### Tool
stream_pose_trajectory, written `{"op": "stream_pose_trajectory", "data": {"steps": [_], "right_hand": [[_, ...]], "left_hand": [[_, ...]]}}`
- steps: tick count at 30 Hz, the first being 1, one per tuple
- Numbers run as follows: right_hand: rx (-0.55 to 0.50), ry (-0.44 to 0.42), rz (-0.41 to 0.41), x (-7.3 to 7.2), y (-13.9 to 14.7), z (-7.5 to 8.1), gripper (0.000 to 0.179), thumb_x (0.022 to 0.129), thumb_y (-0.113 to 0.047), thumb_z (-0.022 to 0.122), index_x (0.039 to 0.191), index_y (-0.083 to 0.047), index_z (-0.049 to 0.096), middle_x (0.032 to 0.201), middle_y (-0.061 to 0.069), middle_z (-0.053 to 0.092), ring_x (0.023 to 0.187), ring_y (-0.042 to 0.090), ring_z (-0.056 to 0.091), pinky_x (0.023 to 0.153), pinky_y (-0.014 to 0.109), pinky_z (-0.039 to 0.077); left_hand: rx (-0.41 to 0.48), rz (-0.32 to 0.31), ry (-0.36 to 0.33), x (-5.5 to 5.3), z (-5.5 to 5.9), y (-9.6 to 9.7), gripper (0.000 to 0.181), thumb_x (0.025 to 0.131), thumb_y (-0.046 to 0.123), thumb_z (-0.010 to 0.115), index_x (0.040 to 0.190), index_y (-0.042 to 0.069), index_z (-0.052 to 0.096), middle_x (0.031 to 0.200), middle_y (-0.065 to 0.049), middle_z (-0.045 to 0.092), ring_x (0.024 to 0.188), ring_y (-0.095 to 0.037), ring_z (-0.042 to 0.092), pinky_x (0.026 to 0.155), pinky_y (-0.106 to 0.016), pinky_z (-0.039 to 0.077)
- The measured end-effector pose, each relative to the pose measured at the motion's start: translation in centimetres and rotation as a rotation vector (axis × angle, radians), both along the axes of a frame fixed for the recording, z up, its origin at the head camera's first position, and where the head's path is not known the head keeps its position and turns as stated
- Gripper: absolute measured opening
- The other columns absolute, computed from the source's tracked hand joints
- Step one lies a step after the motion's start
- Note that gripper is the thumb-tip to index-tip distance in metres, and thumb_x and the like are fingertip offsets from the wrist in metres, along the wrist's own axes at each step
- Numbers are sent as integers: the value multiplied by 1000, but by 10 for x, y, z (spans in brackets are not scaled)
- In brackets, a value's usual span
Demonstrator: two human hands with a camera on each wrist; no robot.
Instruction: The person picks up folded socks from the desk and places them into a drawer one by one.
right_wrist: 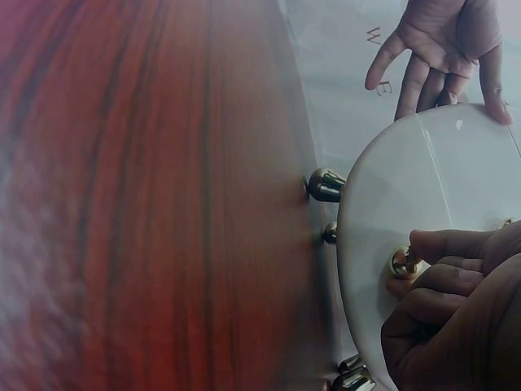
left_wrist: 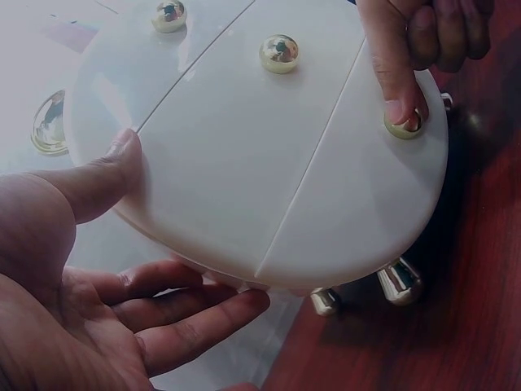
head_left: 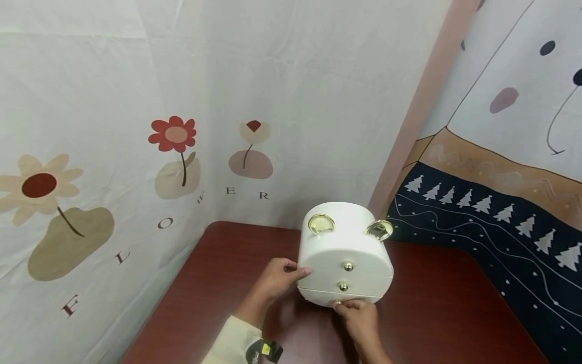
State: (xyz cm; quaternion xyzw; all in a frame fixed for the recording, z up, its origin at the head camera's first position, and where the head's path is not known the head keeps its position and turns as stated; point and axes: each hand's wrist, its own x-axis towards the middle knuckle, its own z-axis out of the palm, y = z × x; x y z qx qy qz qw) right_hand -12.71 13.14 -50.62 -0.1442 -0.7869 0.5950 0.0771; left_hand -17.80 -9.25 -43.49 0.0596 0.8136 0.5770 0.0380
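Observation:
A white rounded jewelry box (head_left: 343,255) with two gold ear-shaped pieces on top stands on small gold feet (left_wrist: 400,281). Three gold knobs run down its front, with thin seams between the sections. My left hand (head_left: 275,280) is at the box's left side, its thumb (left_wrist: 122,159) resting on the front face and its mostly straight fingers against the side. With thumb and index finger, my right hand (head_left: 361,323) pinches the lowest knob (right_wrist: 404,261). The lowest section sits level with the rest of the front; no gap shows.
The box is on a dark red wood-grain table (head_left: 436,303). Behind and to the left hangs a pale cloth (head_left: 291,101) printed with flowers and letters. A patterned cloth (head_left: 491,202) with trees hangs at the right. A dark band with a yellow patch (head_left: 265,349) is on the left wrist.

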Motion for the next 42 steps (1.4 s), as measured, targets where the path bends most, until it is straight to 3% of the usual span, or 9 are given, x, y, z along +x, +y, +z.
{"op": "stream_pose_trajectory", "data": {"steps": [11,19,29,42], "right_hand": [[49,21,9,-1,1,-1,18,82,-7,89,83,9,81,72,1,71,71,14,57,59,25,45],[69,10,35,2,4,-2,22,87,-11,88,85,9,82,76,3,73,71,14,57,59,26,46],[14,-29,77,-3,5,-1,24,92,-10,84,86,13,78,57,-5,56,54,11,51,50,26,42],[38,-43,119,-3,10,1,23,93,-12,84,88,10,80,59,-2,60,57,12,52,51,25,43]], "left_hand": [[4,-13,2,-1,-1,-1,38,94,31,88,102,-6,80,93,-11,79,86,-21,68,73,-30,55],[-5,-1,-8,-2,-2,0,40,94,31,88,104,-6,79,98,-14,79,87,-18,65,75,-31,56],[-16,2,-29,-2,2,1,41,95,33,87,106,-5,79,101,-14,79,88,-18,66,75,-30,55],[-45,21,-38,-2,2,1,45,94,35,88,109,-6,78,106,-16,79,93,-21,68,78,-33,57]]}}
